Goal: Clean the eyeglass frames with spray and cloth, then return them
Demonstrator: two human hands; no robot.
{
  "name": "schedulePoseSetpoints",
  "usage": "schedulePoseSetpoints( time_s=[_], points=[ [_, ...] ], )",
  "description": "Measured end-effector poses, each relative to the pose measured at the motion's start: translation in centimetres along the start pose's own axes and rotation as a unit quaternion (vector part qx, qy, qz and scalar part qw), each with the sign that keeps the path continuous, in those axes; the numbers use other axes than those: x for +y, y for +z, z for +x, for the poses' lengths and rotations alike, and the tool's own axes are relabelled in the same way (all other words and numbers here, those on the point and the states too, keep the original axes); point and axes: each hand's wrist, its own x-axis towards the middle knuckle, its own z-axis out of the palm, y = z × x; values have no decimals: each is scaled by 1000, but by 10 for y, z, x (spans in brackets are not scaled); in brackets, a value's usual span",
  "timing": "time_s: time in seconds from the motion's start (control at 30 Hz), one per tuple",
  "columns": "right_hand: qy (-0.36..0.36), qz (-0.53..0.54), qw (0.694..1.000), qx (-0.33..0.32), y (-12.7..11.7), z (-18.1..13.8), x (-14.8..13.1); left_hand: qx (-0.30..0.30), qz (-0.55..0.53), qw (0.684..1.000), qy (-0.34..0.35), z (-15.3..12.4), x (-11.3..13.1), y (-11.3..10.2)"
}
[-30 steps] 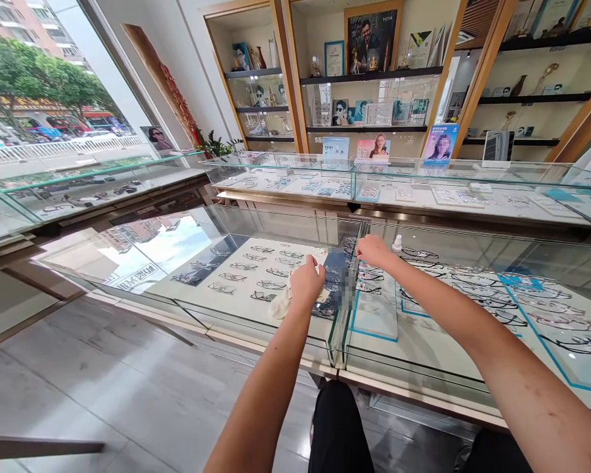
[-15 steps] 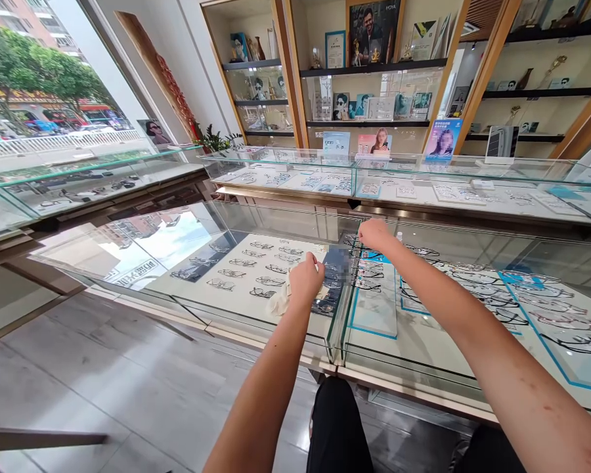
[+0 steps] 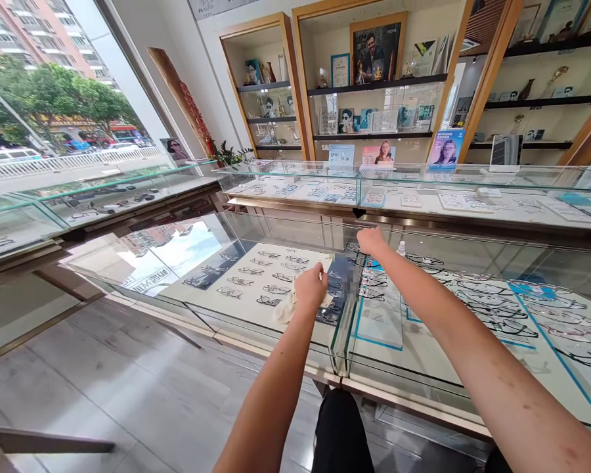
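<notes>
My left hand (image 3: 311,287) is closed around a cream cloth (image 3: 284,311), which hangs out below the fingers over the glass counter (image 3: 276,345). Dark-framed eyeglasses (image 3: 278,288) lie in rows under the glass beside it. Farther forward, my right hand (image 3: 371,240) is curled shut at the far end of a short column of eyeglasses (image 3: 373,282) on the right-hand counter. Its fingertips are turned away, so whatever they grip is hidden. Dark eyeglasses (image 3: 353,247) show just left of that hand.
A small white bottle (image 3: 401,248) stands behind my right forearm. More eyeglasses (image 3: 497,309) fill the right counter. Another glass showcase (image 3: 414,177) runs across the back, with display shelves (image 3: 374,85) behind it. My knee (image 3: 342,427) is close under the counter's front edge.
The whole view has shifted, so the scene sits slightly lower and to the right. Both hands stay at about the same spots on the counters, the left still with the cloth.
</notes>
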Motion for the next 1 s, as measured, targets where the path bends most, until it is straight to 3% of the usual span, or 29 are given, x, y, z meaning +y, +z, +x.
schedulePoseSetpoints(
  time_s=[0.17, 0.33, 0.5, 0.67, 0.73, 0.83, 0.93, 1.0],
  points=[
    [-9, 81, 996, 31, -34, -25, 1, 28, -12, 1000, 4, 2, -4, 4],
    [-35, 205, 976, 63, -61, -82, 28, 51, -33, 998, 3, 5, -5, 4],
    [-11, 319, 943, 97, -55, -153, 88, 85, -67, 994, -12, 3, -5, -4],
    [12, 491, 855, 164, -33, -206, 156, 191, -152, 969, -23, 11, 6, -21],
    [15, 504, 842, 188, -25, -220, 175, 248, -211, 946, 7, 18, 28, -28],
    [8, 527, 822, 213, -12, -232, 191, 287, -294, 907, 89, 27, 86, -34],
    [5, 551, 797, 246, 4, -236, 198, 265, -383, 871, 157, 25, 155, -32],
    [15, 537, 797, 277, 17, -236, 202, 227, -433, 850, 194, 20, 196, -25]
  ],
)
